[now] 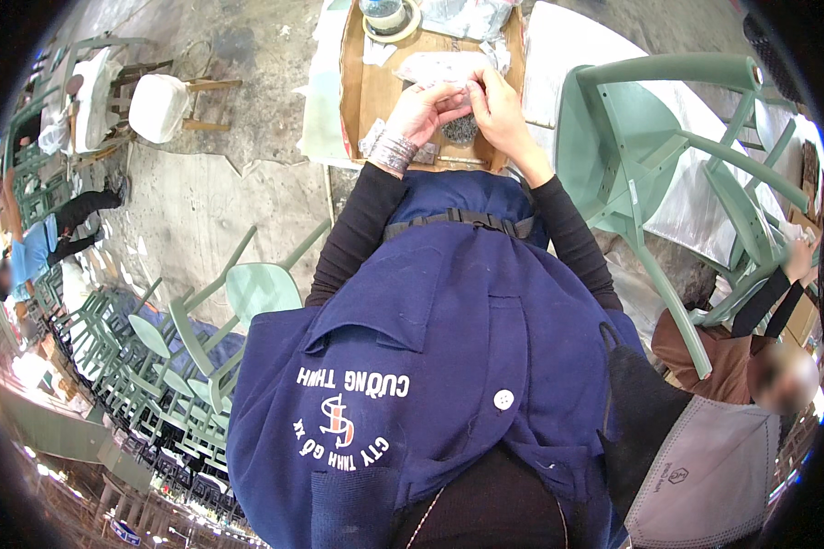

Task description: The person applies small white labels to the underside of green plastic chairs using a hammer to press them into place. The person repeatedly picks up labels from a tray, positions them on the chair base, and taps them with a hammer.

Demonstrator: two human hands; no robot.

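My left hand point(416, 115) and my right hand point(497, 112) meet over a shallow cardboard tray point(355, 80) in front of my body. Their fingertips are pinched close together around something small and pale; its kind is too small to tell. Just beyond the fingers lies a clear plastic bag point(435, 66). Below and between my hands sits a pile of small dark pieces point(460, 131), partly covered by the right hand. Something clear and shiny is wrapped around my left wrist.
At the tray's far end stand a round container point(384, 13) and more plastic bags point(471, 16). A green chair point(618, 151) lies tipped at my right, near another person point(705, 343). Green chairs point(264, 288) stand at left; a white-seated stool point(158, 108) is farther off.
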